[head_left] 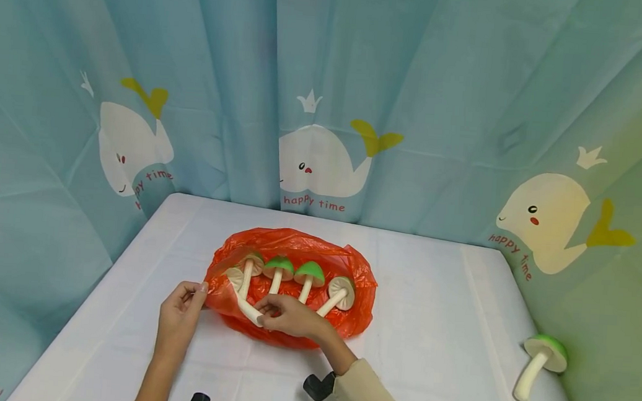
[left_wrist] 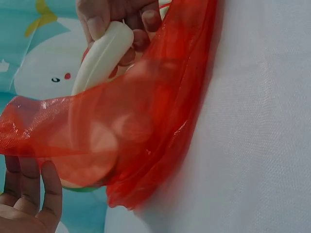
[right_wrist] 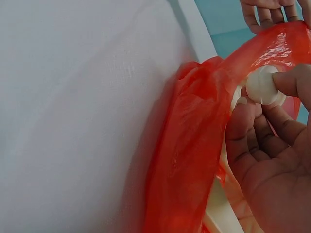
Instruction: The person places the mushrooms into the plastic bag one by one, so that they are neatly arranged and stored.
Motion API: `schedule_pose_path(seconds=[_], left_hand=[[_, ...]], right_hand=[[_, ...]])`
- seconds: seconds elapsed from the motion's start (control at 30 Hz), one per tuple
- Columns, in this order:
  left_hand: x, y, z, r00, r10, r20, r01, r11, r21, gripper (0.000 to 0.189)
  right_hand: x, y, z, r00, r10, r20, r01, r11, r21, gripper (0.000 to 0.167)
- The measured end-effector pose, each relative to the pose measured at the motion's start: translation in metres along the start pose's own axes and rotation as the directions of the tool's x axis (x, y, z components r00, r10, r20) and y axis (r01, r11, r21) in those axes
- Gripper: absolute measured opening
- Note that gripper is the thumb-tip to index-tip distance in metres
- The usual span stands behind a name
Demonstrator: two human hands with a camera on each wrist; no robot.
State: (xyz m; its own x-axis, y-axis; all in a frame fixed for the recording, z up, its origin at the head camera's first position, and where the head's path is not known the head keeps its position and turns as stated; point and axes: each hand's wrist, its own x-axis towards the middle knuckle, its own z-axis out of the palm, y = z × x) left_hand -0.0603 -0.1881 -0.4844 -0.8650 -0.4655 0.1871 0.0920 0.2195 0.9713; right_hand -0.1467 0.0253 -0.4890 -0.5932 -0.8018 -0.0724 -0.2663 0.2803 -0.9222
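An orange-red plastic bag [head_left: 295, 245] lies open on the white table [head_left: 431, 307], with several toy mushrooms [head_left: 309, 275] on it. My left hand [head_left: 198, 291] pinches the bag's left edge and lifts it. My right hand [head_left: 264, 313] grips the white stem of a beige-capped mushroom [head_left: 241, 297] at the bag's mouth. In the left wrist view the stem [left_wrist: 102, 53] shows between my right fingers, above the bag film [left_wrist: 160, 121]; my left hand [left_wrist: 29, 194] is at the bottom left. In the right wrist view my right fingers [right_wrist: 252, 131] hold the stem end [right_wrist: 262, 85] beside the bag [right_wrist: 189, 145].
A green-capped mushroom [head_left: 540, 364] lies alone near the table's right edge. Blue curtains with whale prints [head_left: 323, 163] close in the table at the back and both sides. Bare white tabletop stretches between the bag and the lone mushroom.
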Motion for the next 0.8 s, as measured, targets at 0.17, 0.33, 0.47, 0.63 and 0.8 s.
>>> schedule_pose_path(seconds=[0.17,0.33,0.47,0.63,0.8], left_hand=[[0.008,-0.041,-0.004,0.999,0.036,0.012,-0.035,0.999,-0.019,0.023],[0.006,-0.034,-0.005,0.999,0.045,0.019,-0.044,0.997,-0.059,0.024],[-0.002,-0.006,-0.004,0.999,0.041,0.018,-0.04,0.998,-0.04,0.025],[-0.007,0.022,-0.003,1.0,-0.018,0.022,0.019,1.0,-0.005,0.025],[-0.005,0.029,-0.005,0.997,-0.08,0.01,0.08,0.997,0.009,0.023]], right_hand=[[0.002,0.002,0.006,0.999,0.017,0.03,-0.016,0.999,-0.033,0.021],[0.001,0.002,0.014,0.999,0.037,0.022,-0.035,0.994,-0.099,0.02],[0.002,0.002,0.018,1.0,0.019,0.006,-0.017,0.987,-0.158,0.017],[0.004,-0.002,0.014,1.0,0.024,-0.015,-0.027,0.978,-0.205,0.018],[0.007,-0.008,0.007,0.999,0.033,-0.006,-0.034,0.968,-0.25,0.019]])
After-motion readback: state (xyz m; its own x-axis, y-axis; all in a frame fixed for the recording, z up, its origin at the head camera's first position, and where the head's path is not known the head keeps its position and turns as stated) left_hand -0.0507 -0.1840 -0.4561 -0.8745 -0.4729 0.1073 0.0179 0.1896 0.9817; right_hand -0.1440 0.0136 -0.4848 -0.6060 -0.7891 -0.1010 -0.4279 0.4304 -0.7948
